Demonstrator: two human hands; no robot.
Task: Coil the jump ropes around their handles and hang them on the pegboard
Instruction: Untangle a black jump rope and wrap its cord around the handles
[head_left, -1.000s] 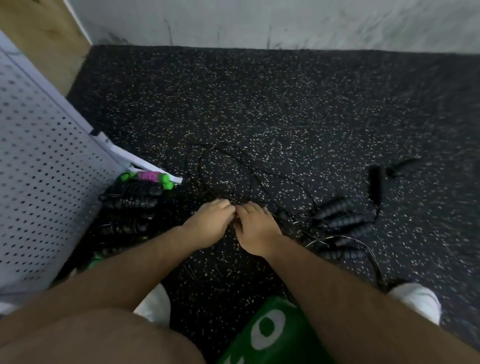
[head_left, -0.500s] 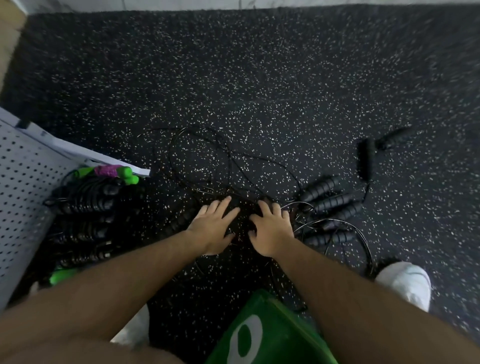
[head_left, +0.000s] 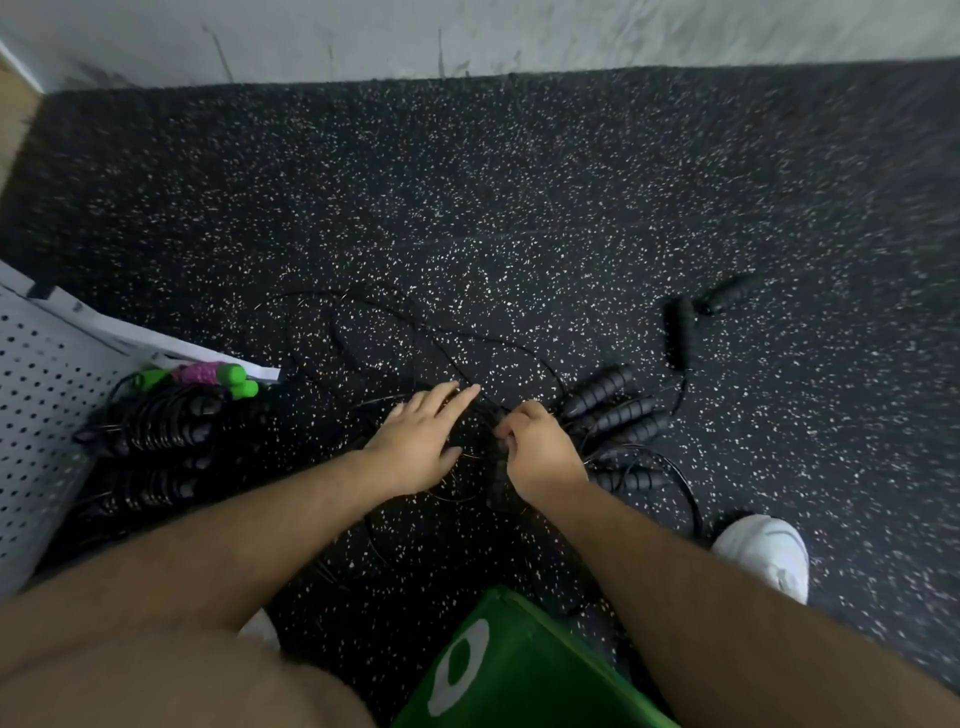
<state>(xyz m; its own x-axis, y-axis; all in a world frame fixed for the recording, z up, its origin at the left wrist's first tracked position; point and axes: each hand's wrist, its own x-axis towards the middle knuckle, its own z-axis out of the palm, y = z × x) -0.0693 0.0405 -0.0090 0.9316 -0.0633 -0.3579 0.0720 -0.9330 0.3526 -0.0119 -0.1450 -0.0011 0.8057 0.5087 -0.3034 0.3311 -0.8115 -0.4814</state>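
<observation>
A tangle of thin black jump-rope cord (head_left: 415, 332) loops over the speckled floor in front of me. My left hand (head_left: 421, 441) lies flat on the cord with its fingers straight. My right hand (head_left: 535, 452) has curled fingers that pinch a strand of the cord beside it. Several black ribbed handles (head_left: 613, 400) lie just right of my right hand, and two more handles (head_left: 685, 327) rest farther right. A white pegboard (head_left: 36, 415) leans at the left.
Coiled black ropes (head_left: 156, 436) and a green and purple handle (head_left: 202, 376) lie piled against the pegboard's foot. A green box (head_left: 519, 670) sits at the bottom centre. My white shoe (head_left: 763, 551) stands at the right. A grey wall (head_left: 467, 36) borders the mat.
My right hand has gone from flat on the cord to curled, pinching a strand. My left hand stays flat. The view has tilted up so the wall shows again.
</observation>
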